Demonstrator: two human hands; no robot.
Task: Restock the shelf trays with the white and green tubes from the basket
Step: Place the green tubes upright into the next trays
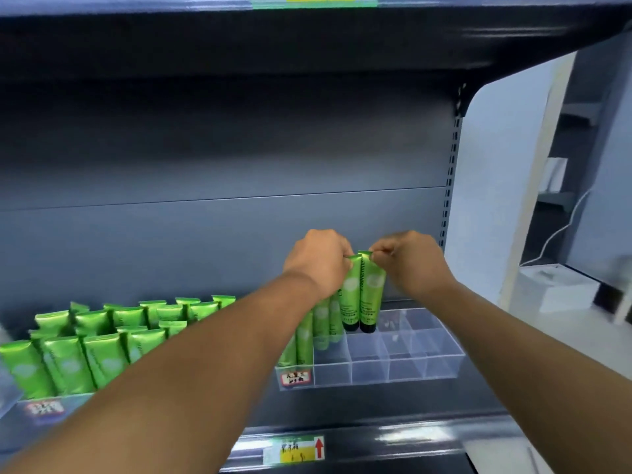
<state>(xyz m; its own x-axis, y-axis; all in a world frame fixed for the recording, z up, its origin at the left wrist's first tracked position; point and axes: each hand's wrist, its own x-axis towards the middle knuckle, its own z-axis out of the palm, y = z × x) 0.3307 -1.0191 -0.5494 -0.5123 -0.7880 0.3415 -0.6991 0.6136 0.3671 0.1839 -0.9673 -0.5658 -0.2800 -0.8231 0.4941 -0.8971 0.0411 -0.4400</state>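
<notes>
Two green tubes with black caps hang upright over the clear divided tray [393,371] on the shelf. My left hand [318,261] pinches the crimped top of the left tube [350,295]. My right hand [410,261] pinches the top of the right tube [371,295]. Their caps sit just above the tray's back compartments. Several more green tubes [307,336] stand in the tray's left column. To the left, another tray holds several green tubes [85,350] packed in rows. The basket is out of view.
The shelf's grey back panel rises behind the trays, and a dark shelf [307,46] overhangs above. A price label [297,449] sits on the shelf's front edge. A white counter with a white box [561,285] lies to the right.
</notes>
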